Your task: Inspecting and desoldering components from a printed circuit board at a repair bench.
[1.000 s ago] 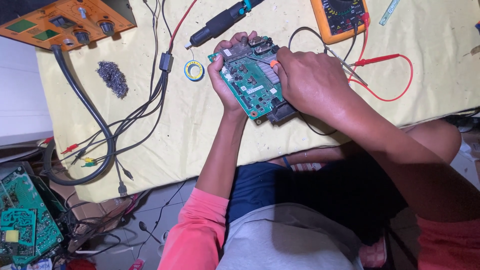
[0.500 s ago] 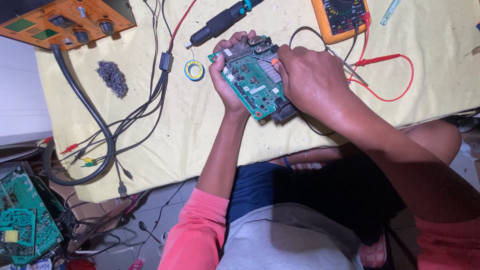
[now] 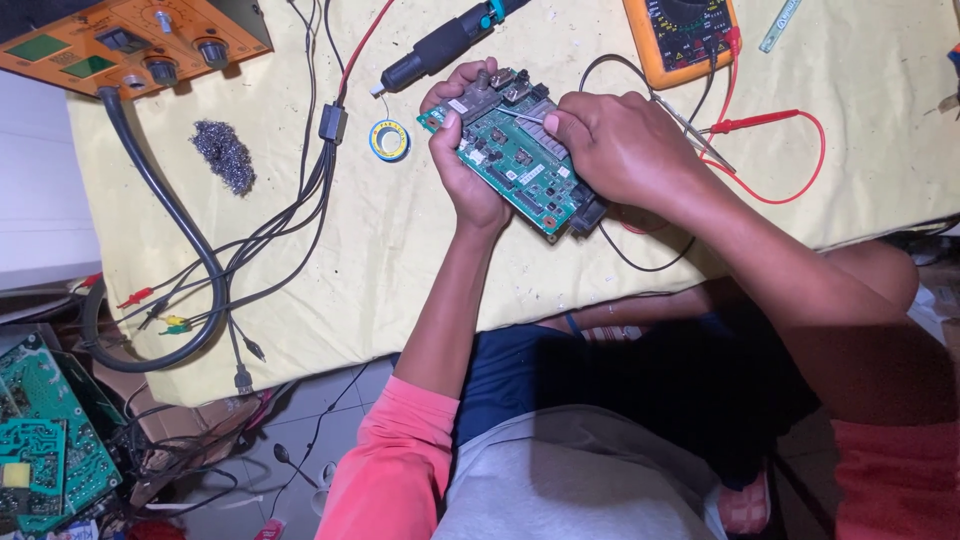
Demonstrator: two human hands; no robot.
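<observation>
Orange bench unit [image 3: 130,40] top left; steel wool [image 3: 222,155], yellow tape roll [image 3: 389,140] on yellow cloth [image 3: 400,260]. Left hand [image 3: 465,165] gripping green circuit board [image 3: 515,165]; right hand [image 3: 620,145] pinching tweezers [image 3: 520,115] against it. Orange multimeter [image 3: 680,35] farther right.

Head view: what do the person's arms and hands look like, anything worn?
Both hands are bare: no gloves, and no rings or watch that I can make out. The left hand and right hand lead to bare forearms. Each upper arm has a short salmon-pink sleeve, left sleeve and right sleeve, joined to a grey shirt front.
</observation>
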